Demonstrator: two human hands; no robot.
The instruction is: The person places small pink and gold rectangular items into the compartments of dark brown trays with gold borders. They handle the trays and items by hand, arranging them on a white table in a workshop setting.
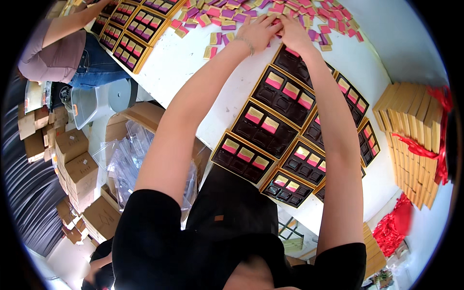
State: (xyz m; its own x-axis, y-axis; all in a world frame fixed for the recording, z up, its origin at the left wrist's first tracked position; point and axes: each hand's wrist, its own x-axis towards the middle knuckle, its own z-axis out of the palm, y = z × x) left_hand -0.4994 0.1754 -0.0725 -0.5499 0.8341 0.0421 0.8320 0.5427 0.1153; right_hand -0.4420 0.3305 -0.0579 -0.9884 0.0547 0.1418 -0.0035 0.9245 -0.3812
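Both arms stretch across the white counter (188, 58), left hand (258, 30) and right hand (292, 31) with fingers pinched together on small pink-and-gold packets (232, 14) heaped beyond the dark trays (263, 128).

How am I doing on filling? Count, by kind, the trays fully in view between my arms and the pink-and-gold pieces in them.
Trays: 3
Pieces: 8 (3 in the nearest tray, 2 in the middle one, 3 in the farthest)
Total: 11
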